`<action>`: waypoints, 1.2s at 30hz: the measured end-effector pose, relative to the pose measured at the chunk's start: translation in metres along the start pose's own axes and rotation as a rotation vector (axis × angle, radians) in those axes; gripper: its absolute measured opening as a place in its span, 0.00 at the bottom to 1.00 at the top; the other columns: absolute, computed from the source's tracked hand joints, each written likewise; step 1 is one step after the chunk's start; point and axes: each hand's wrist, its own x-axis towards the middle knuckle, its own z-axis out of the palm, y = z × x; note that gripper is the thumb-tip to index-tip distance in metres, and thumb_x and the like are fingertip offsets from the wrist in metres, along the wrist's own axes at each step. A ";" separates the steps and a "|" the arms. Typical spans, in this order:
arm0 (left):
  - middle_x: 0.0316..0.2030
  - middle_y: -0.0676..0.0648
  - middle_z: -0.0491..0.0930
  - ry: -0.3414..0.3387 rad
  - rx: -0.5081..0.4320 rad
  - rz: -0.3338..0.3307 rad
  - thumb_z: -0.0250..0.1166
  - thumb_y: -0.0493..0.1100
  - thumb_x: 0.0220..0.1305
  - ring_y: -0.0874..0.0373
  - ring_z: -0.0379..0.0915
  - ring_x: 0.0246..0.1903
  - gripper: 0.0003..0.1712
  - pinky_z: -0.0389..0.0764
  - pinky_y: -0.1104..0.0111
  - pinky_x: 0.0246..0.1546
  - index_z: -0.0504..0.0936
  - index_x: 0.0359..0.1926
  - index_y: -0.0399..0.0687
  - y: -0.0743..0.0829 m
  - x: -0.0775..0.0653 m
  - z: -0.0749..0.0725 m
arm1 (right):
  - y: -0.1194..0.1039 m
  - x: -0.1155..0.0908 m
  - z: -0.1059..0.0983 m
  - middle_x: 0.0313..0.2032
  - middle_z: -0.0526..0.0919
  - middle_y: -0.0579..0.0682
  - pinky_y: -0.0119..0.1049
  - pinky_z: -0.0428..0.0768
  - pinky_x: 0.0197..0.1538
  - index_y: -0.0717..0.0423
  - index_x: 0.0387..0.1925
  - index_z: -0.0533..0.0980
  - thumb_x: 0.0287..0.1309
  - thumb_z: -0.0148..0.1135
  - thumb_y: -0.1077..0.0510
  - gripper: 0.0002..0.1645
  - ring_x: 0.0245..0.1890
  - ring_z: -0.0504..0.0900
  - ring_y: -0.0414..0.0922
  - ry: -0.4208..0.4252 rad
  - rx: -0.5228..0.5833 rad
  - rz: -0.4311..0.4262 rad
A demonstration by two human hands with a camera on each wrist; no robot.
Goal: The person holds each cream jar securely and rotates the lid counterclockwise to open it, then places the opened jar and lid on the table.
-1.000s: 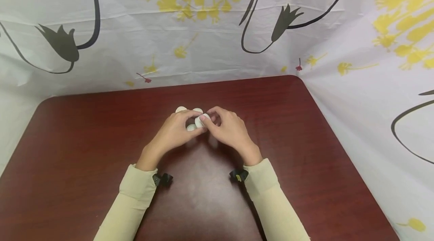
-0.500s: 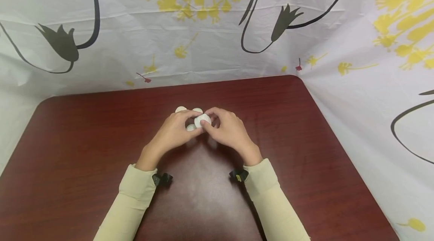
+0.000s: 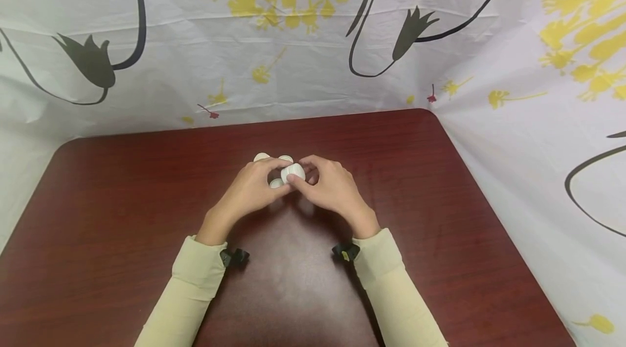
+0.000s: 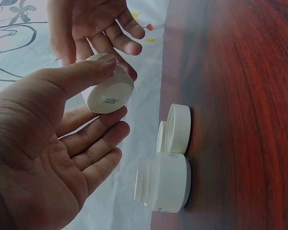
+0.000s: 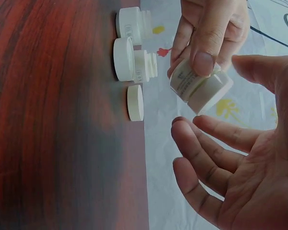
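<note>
In the head view a small white jar [image 3: 293,171] is held up between both hands over the table. My left hand [image 3: 249,187] grips the jar body [image 5: 183,82], its thumb pressed on the side. Small print shows on the jar's base [image 4: 110,99] in the left wrist view. A white lid [image 5: 212,95] sits on the jar. My right hand [image 3: 332,187] has its thumb and index finger at opposite edges of this lid, pinching it lightly; its other fingers spread loosely. An uncapped white jar [image 4: 167,184] and a loose lid [image 4: 180,128] stand below the hands.
The right wrist view shows two open jars, one at the top [image 5: 128,23] and one lower [image 5: 142,64], with a lid [image 5: 124,58] and another flat lid [image 5: 135,103] nearby. The dark red table [image 3: 122,216] meets a patterned white cloth [image 3: 313,81] behind and at the sides.
My right thumb has shifted slightly left and toward me along the white jar, showing more of it. My left hand has stayed nearly still, and the other jars and lids have not moved.
</note>
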 end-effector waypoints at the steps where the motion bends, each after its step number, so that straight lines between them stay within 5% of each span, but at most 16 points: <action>1: 0.52 0.48 0.90 -0.004 -0.002 -0.003 0.78 0.52 0.62 0.47 0.79 0.51 0.28 0.82 0.55 0.53 0.87 0.61 0.49 0.000 0.000 0.000 | 0.000 0.000 0.000 0.37 0.89 0.40 0.43 0.83 0.44 0.46 0.58 0.82 0.65 0.66 0.33 0.29 0.37 0.87 0.37 0.001 0.000 0.007; 9: 0.49 0.53 0.89 -0.013 -0.010 0.005 0.77 0.53 0.62 0.46 0.77 0.49 0.22 0.80 0.58 0.50 0.88 0.55 0.53 0.002 0.000 0.001 | 0.002 0.001 0.002 0.30 0.86 0.40 0.41 0.79 0.38 0.44 0.47 0.85 0.70 0.57 0.28 0.28 0.32 0.83 0.40 0.034 -0.011 0.024; 20: 0.51 0.50 0.90 -0.013 -0.003 0.002 0.76 0.54 0.63 0.46 0.78 0.50 0.26 0.82 0.57 0.51 0.88 0.59 0.50 0.001 0.002 0.004 | 0.004 0.000 0.001 0.31 0.84 0.40 0.39 0.78 0.36 0.42 0.48 0.84 0.69 0.64 0.39 0.16 0.32 0.82 0.38 0.028 0.019 -0.026; 32: 0.51 0.49 0.90 -0.012 -0.002 -0.003 0.77 0.52 0.62 0.45 0.79 0.50 0.27 0.82 0.55 0.51 0.87 0.60 0.49 0.002 -0.001 0.003 | 0.004 -0.001 -0.005 0.42 0.91 0.39 0.44 0.84 0.47 0.48 0.60 0.82 0.68 0.65 0.34 0.30 0.39 0.88 0.36 -0.016 0.030 0.002; 36: 0.51 0.49 0.89 -0.014 -0.003 0.005 0.79 0.52 0.61 0.46 0.80 0.50 0.27 0.82 0.56 0.52 0.87 0.60 0.50 0.003 -0.001 0.003 | 0.003 -0.001 -0.006 0.37 0.90 0.37 0.43 0.82 0.44 0.45 0.57 0.83 0.71 0.59 0.30 0.29 0.36 0.86 0.36 -0.017 0.025 0.011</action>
